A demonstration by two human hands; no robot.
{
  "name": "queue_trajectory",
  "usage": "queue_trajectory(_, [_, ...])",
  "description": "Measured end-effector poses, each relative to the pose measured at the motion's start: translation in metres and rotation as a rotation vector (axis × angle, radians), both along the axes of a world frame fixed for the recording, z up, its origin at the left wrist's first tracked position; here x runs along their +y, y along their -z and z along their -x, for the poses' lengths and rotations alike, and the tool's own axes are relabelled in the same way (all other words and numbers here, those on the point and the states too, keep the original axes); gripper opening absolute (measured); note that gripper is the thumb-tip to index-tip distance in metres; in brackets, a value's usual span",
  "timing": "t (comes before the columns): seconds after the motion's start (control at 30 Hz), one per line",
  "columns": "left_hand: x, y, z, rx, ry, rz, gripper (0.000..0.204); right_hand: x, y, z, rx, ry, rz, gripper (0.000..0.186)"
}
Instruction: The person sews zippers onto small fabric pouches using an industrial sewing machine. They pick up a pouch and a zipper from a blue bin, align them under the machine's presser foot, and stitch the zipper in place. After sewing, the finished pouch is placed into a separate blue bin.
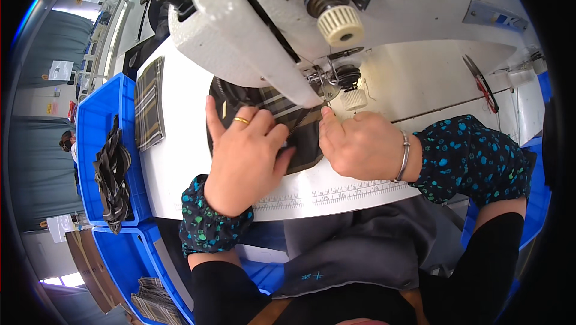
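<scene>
While both hands press flat, fingers are spread and released, not gripping: left hand (243, 154) with a gold ring lies on the plaid fabric piece (300, 136), right hand (363, 145) pins its right edge with fingertips just beside the needle area. Fabric is dark woven plaid with a zipper (298, 122) running diagonally; it sits on the white table (174, 169) under the sewing machine (252, 31) head. Needle itself is hidden behind the glossy white machine arm; the fabric's far end is covered too. Ruler markings (336, 194) are printed along the table's front edge. More plaid pieces (148, 104) lie at left. A blue plastic bin (90, 121) beside holds dark tangled strips (112, 175). Red-handled snips (483, 88) rest far right.
</scene>
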State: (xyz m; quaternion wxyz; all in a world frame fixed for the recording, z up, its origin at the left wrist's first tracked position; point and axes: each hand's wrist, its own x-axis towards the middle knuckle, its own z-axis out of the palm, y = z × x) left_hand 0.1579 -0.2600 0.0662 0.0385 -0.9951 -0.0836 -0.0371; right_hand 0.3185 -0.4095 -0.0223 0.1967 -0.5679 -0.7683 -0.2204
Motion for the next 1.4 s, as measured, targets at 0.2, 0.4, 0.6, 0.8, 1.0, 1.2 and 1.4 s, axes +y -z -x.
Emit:
queue_trajectory(0.2, [0.011,0.007,-0.002,-0.291,-0.113,-0.117,0.018,-0.001,-0.001,0.000,0.005,0.018,0.018,0.036])
queue_trajectory(0.4, [-0.031,0.026,0.003,-0.228,0.139,-0.110,0.030,-0.006,-0.009,0.005,-0.123,0.069,0.042,0.030])
queue_trajectory(0.6, [-0.034,0.032,0.001,-0.238,0.096,-0.093,0.037,-0.021,-0.009,0.018,-0.142,0.068,0.064,0.029])
queue_trajectory(0.8, [-0.033,0.041,-0.007,-0.274,0.099,0.077,0.045,-0.027,-0.012,0.028,-0.074,0.002,0.049,0.030])
queue_trajectory(1.0, [-0.033,0.046,-0.012,-0.314,0.079,0.145,0.038,-0.030,-0.012,0.031,-0.062,0.028,0.061,0.028])
queue_trajectory(1.2, [-0.026,0.052,-0.019,-0.344,0.035,0.136,0.035,-0.023,-0.008,0.026,-0.116,0.092,0.096,0.036])
queue_trajectory(1.4, [-0.007,0.057,-0.038,-0.356,0.007,0.213,0.027,-0.004,-0.002,0.009,-0.011,0.063,0.056,0.033])
